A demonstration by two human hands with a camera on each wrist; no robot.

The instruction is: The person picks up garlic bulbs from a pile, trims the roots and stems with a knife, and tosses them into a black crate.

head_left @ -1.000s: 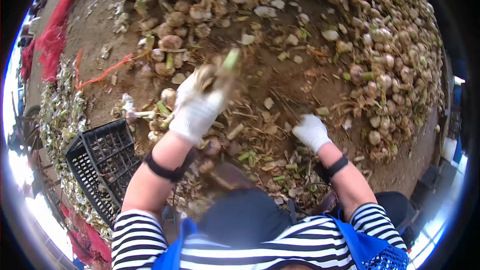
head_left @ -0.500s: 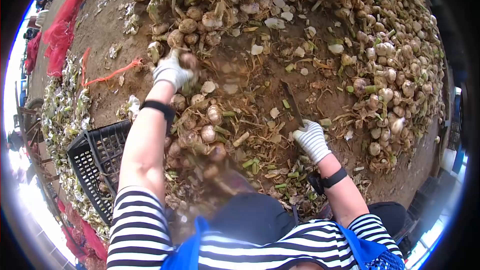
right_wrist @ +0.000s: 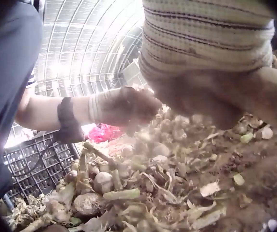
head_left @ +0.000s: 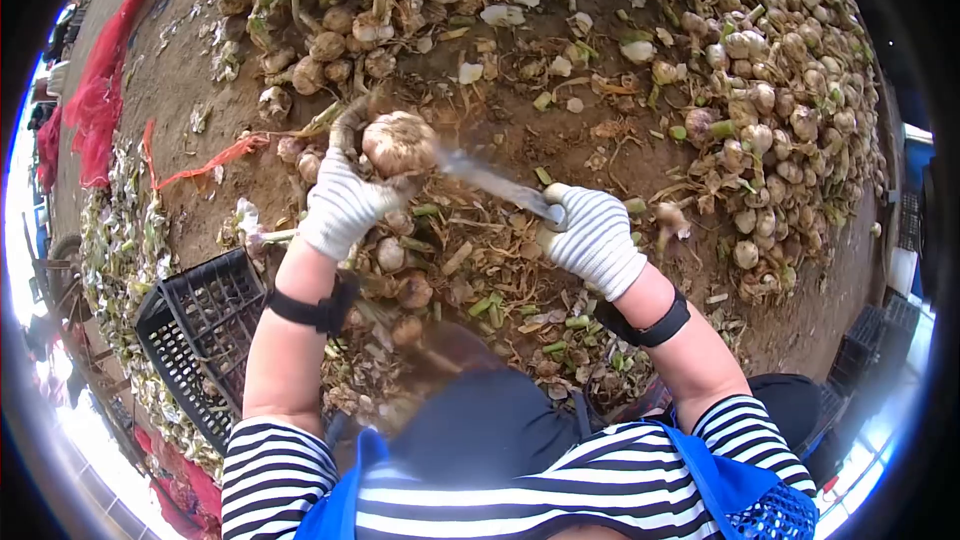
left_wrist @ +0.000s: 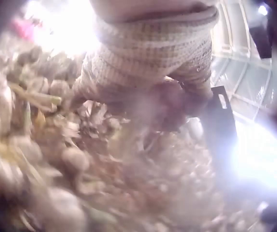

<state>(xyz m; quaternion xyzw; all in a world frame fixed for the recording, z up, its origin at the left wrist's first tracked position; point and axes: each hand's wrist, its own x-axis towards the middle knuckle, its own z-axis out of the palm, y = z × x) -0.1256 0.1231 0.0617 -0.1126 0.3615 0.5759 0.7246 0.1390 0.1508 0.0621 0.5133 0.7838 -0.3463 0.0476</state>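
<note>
In the head view my gloved left hand (head_left: pixel 345 200) grips a garlic bulb (head_left: pixel 398 143), its rooty end facing up between thumb and fingers. My right hand (head_left: pixel 595 240), in a striped glove, holds a knife (head_left: pixel 497 186) by its handle. The blade runs toward the bulb, its tip right at the bulb's right edge and blurred. Loose garlic and cut stems (head_left: pixel 480 305) lie beneath both hands. The left wrist view shows the glove (left_wrist: pixel 148 53) from behind, with the held bulb dim under it. In the right wrist view the right glove (right_wrist: pixel 206 43) hides the knife.
A black plastic crate (head_left: pixel 200 325) is tilted at the left. Garlic heaps lie ahead (head_left: pixel 330 30) and at the right (head_left: pixel 780 140). Red netting (head_left: pixel 105 80) and an orange string (head_left: pixel 215 158) lie on the dirt floor at left.
My left hand has come back from the left pile toward the middle with a garlic bulb. My right hand has moved up and left, bringing the knife from near the ground to the bulb.
</note>
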